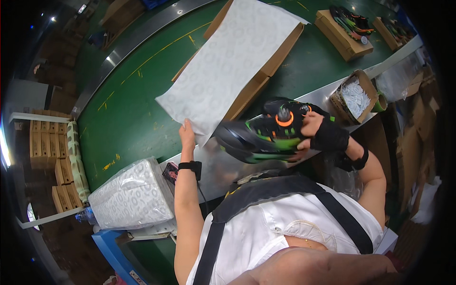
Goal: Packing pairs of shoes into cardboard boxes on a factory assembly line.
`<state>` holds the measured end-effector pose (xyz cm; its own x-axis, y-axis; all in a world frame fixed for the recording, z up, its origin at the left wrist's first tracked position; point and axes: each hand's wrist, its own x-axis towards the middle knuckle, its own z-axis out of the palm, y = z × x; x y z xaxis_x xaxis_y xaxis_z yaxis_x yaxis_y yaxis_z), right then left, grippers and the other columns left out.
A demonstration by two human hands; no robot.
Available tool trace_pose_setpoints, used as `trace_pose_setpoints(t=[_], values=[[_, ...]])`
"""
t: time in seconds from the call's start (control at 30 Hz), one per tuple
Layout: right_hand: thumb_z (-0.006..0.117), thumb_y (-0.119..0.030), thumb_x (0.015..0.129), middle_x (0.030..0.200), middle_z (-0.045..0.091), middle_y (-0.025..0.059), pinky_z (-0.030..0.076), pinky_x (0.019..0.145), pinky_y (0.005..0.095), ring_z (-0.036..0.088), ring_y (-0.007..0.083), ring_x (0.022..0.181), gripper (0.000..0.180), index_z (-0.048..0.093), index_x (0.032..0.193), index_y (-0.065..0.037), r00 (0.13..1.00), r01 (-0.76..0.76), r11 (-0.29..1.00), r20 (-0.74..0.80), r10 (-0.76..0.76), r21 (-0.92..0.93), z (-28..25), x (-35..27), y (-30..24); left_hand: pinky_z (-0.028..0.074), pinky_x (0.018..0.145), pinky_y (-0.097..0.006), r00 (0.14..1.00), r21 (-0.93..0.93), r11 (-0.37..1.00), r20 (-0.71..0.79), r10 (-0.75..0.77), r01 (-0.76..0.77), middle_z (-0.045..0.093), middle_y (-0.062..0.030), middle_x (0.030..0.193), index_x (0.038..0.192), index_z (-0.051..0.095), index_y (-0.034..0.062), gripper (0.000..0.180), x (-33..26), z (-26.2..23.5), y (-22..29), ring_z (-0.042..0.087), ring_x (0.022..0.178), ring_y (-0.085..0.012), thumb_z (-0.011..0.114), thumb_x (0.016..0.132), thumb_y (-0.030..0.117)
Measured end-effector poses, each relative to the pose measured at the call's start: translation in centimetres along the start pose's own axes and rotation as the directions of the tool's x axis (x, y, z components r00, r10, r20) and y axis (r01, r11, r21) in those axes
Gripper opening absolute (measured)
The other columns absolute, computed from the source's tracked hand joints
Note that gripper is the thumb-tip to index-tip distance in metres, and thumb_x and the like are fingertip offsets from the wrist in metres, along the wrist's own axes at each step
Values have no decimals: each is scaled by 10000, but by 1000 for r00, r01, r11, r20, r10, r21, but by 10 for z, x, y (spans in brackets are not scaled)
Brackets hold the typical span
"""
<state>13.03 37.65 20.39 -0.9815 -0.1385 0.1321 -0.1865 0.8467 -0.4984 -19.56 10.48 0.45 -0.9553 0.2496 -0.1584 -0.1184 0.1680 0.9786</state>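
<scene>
My left hand (187, 135) pinches the near edge of a sheet of white patterned tissue paper (232, 61). The sheet lies over a brown cardboard shoe box (259, 85), hiding most of it. To the right, my right hand (313, 127), in a black fingerless wrist wrap, grips a pair of black sneakers (259, 140) with green and orange trim. They are held near the table's front edge, beside the box, their toes toward the left. The nearer shoe is smeared by motion, and the two shoes partly overlap.
A carton of small white packets (355, 97) stands at the right, next to a roll of tape (380, 102). Farther back, more sneakers (352, 23) rest on a shoe box. A plastic-wrapped stack of tissue paper (130, 192) sits at the left on the green table (128, 109).
</scene>
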Motion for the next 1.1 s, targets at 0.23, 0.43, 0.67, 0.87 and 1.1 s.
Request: trace_pose_setpoints(t=[0.23,0.43,0.67,0.87,1.1], values=[[581,-214,771,763,598,4,402,613,209,517,60,690,234,623,870,-6,938,-215,624,-19,347,751,-49,156,-6,381,566,-400,972,568,812,-78,219,-137,508,-224,601,658,484,-73,465,2,-72,-9,484,553,-298,430,878,333],[602,-432,619,763,592,194,470,664,332,593,272,739,414,635,773,-49,869,-455,887,-177,463,86,88,230,112,424,644,-364,999,313,950,-53,-5,21,590,-175,799,851,549,-58,363,4,-89,54,551,694,-277,455,876,291],[640,-254,668,835,611,122,465,673,310,588,237,737,276,601,819,-26,970,-242,894,76,230,377,156,257,81,403,896,-427,854,-591,764,510,105,259,497,-112,1153,1179,414,20,427,11,14,155,491,1064,-285,431,893,336],[621,-174,686,935,573,148,448,752,342,557,290,873,323,555,969,-33,964,-5,967,-255,72,255,92,184,45,393,860,-438,909,123,985,414,56,-117,520,-157,1089,992,571,17,387,52,86,99,464,1079,-247,522,832,366],[616,-121,724,942,512,147,435,718,336,528,276,806,375,502,1064,-11,679,-572,818,-527,511,56,38,13,76,399,822,-399,558,585,384,808,-191,-715,638,-108,722,807,648,26,301,47,103,77,585,700,-310,527,803,302]])
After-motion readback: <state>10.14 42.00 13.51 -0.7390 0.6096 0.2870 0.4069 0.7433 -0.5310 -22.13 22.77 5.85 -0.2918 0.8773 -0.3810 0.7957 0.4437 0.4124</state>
